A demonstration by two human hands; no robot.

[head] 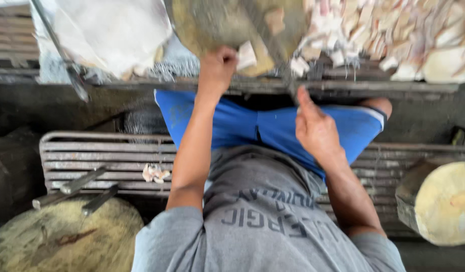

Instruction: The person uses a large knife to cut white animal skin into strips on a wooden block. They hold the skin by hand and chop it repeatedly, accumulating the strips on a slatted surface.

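A: So, far left first?

B: A round wooden block [56,242] low down, knives [79,189] lying on a slatted metal bench [106,151], and a few pale scraps [155,173] on those slats.

A: And the hands?

B: The left hand [218,66] is a closed fist at the near edge of a worn, round chopping block [217,25], touching a pale, squarish meat piece [246,55]. The right hand [315,126] is closed round a blurred cleaver [273,45] crossing the block.

A: Further right?

B: A heap of pale cut pieces [393,30] on the platform, and another light block [444,201]. The floor is dark and grimy.
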